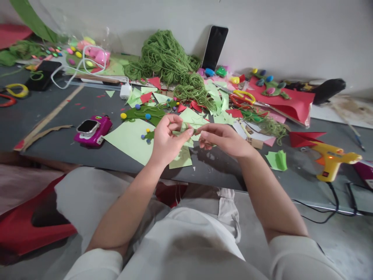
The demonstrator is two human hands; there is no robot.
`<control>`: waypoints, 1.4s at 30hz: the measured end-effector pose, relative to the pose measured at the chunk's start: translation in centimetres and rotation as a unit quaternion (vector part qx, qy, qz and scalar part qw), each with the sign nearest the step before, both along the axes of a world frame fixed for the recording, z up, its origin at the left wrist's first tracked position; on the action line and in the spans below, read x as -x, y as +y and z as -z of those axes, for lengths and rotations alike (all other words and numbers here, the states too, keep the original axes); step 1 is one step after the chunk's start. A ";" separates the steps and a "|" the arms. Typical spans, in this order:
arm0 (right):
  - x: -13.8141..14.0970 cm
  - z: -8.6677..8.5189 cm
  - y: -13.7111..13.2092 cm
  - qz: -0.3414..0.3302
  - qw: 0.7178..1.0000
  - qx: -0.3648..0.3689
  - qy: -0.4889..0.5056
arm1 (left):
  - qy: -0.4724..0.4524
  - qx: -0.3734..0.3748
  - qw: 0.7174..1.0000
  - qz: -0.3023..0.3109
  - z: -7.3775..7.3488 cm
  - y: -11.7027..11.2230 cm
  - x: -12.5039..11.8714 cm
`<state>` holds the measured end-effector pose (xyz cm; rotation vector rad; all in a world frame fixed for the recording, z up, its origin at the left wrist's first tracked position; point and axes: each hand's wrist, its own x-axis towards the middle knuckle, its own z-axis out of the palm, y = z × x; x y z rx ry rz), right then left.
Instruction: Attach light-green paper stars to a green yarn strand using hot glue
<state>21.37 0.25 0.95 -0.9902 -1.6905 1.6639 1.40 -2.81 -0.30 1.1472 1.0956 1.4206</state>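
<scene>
My left hand [166, 137] and my right hand [223, 139] meet above the front edge of the dark table [52, 128]. Both are closed in a pinch on a small light green paper piece [194, 132] stretched between the fingertips. A larger light green paper sheet [131, 140] lies flat just left of my left hand. Another green scrap [181, 159] rests under my hands at the table edge. A green felt shape dotted with coloured pom-poms [145, 113] lies just beyond my hands.
A pile of green yarn [164, 56] and a leaning phone [215, 46] stand at the back. Red-and-yellow scissors [243, 97], red paper [288, 101], a yellow glue gun [332, 159] lie to the right. A pink device [92, 130] sits on the left.
</scene>
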 end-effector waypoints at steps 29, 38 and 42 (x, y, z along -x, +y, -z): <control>-0.4 0.6 0.3 -0.086 0.995 -0.030 -0.037 | -0.008 0.094 0.974 0.207 0.5 0.6 2.4; -0.6 0.4 0.3 -0.127 0.985 -0.058 -0.106 | 0.126 0.102 0.958 0.236 0.9 0.7 3.1; -0.6 0.5 0.3 -0.128 0.980 -0.084 -0.128 | 0.147 0.110 0.952 0.246 1.3 0.6 2.9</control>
